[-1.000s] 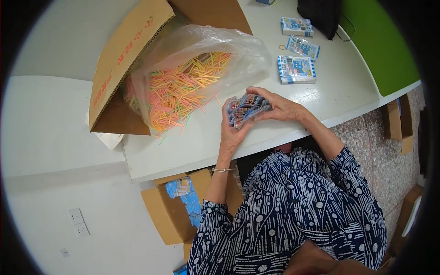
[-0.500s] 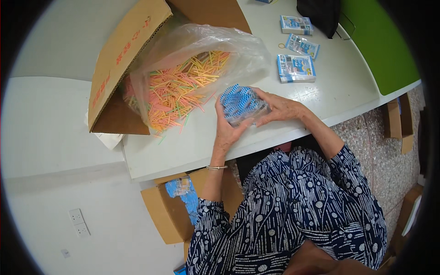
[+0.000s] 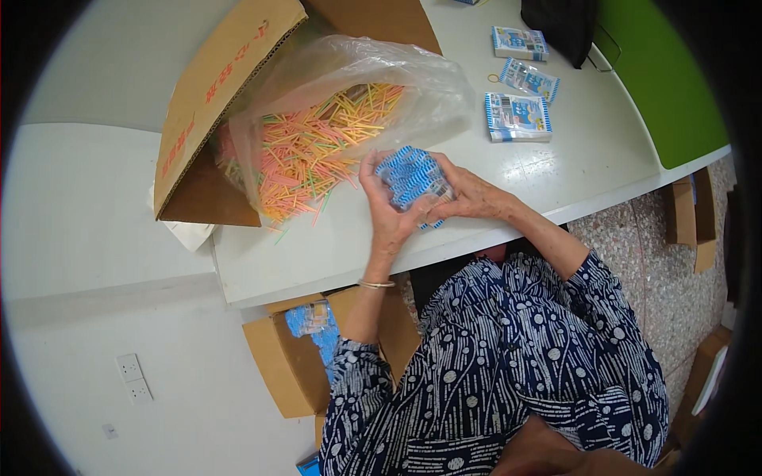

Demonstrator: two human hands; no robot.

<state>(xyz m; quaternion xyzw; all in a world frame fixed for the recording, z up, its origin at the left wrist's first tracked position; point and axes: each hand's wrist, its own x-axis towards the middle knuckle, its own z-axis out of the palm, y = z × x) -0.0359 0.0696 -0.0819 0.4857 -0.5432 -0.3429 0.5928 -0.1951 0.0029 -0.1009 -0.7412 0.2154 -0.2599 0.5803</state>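
Observation:
Between my hands is a bundle of small clear packets (image 3: pixel 413 176) with blue-and-white striped edges, held just over the table's near side. My left hand (image 3: pixel 386 216) curls round the bundle's left side, thumb along the near side. From the right, my right hand (image 3: pixel 474 196) grips it, fingers on the far side and thumb near the left thumb. Some packet edges poke out below the thumbs. Just left of the bundle, many thin pink, yellow, orange and green sticks (image 3: pixel 305 163) spill from a clear plastic bag (image 3: pixel 432 83).
The bag lies in a tipped cardboard box (image 3: pixel 218 99). Right of it on the white table (image 3: pixel 317 270) are three blue-and-white packs (image 3: pixel 518 119) and a rubber band (image 3: pixel 494 78). A black cloth-like item (image 3: pixel 559 28) lies beyond. Below the table edge, a carton (image 3: pixel 278 369) holds blue packets (image 3: pixel 317 324).
Both hands and the bundle have shifted slightly left. The bundle is tilted differently, and striped packet edges now show below the thumbs. The whole view has shifted a little.

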